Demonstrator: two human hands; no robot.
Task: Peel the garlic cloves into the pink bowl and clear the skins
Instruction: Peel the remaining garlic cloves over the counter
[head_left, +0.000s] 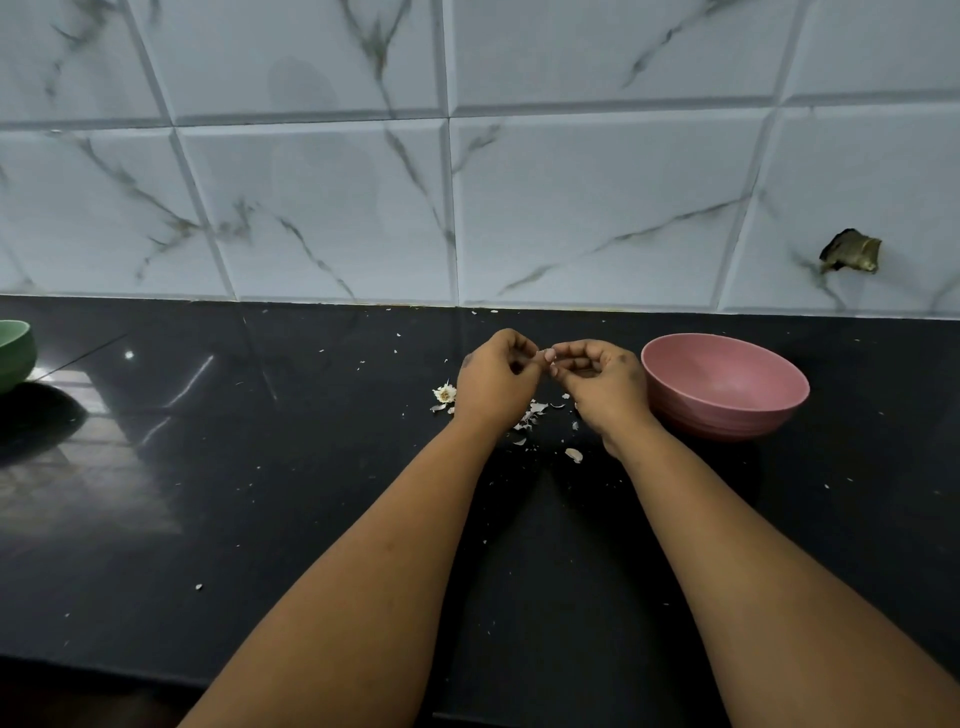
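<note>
We hold one garlic clove (546, 356) above the black bench (260, 467), pinched between both hands: the left hand (496, 382) has its fingers curled round one end, and the right hand (602, 384) grips the other with thumb and fingertips. The clove sits just beside the pink bowl (724, 384), which stands on the bench touching or almost touching our right wrist.

By our reading the peeling is under way but far from finished. The part of the bowl's inside that faces us looks bare, though its near wall hides the bottom, so we cannot say whether any peeled clove lies in it. The clearing step has not begun: papery skins (532, 413) lie scattered on the bench beneath and between our hands, with finer flecks strewn wider across the bench.

Our count: one clove in hand; one further pale piece (574, 455) on the bench near our right wrist, which may be a clove or a thick skin, too small to tell; one dried garlic root stub (445, 393) just left of our left hand. There is one pink bowl, and one green bowl (15, 353) stands well apart at the far left edge, only partly in view. The skins number a small cluster of larger scraps plus many specks we cannot count.
</note>
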